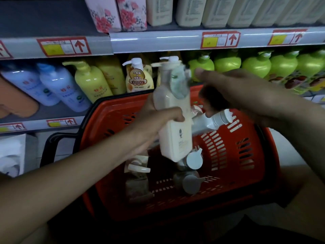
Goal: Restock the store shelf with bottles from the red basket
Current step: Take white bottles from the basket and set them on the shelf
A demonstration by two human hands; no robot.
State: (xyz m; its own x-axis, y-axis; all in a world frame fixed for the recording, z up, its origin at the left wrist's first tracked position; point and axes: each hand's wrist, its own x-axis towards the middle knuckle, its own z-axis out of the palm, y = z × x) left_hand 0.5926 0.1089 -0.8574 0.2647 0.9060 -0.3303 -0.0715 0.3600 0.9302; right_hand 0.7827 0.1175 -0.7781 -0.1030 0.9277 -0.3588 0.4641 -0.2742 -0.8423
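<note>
My left hand grips a cream pump bottle round its middle, fingers curled across the front. The bottle is upright, tilted slightly, raised above the red basket and in front of the middle shelf. Its pump head sits level with the tops of the shelf bottles behind it. A small grey-green tag or sachet hangs at its neck.

My right hand is above the basket's far right corner, just beside the bottle's neck. Thumb points toward the pump; the other fingers curl downward. Whether it touches the bottle, or holds anything: cannot tell, the frame is blurred there.

Under the right hand a white bottle lies on its side, cap toward the right basket wall. More bottles stand in the basket below: pump heads visible at lower left, centre and lower centre. The basket's black handle folds down on the left.

Middle shelf, left to right: pale blue bottles, yellow pump bottles, a labelled cream bottle, green bottles. Top shelf: floral pink boxes, cream bottles. Red arrow price tags along the shelf rail.
</note>
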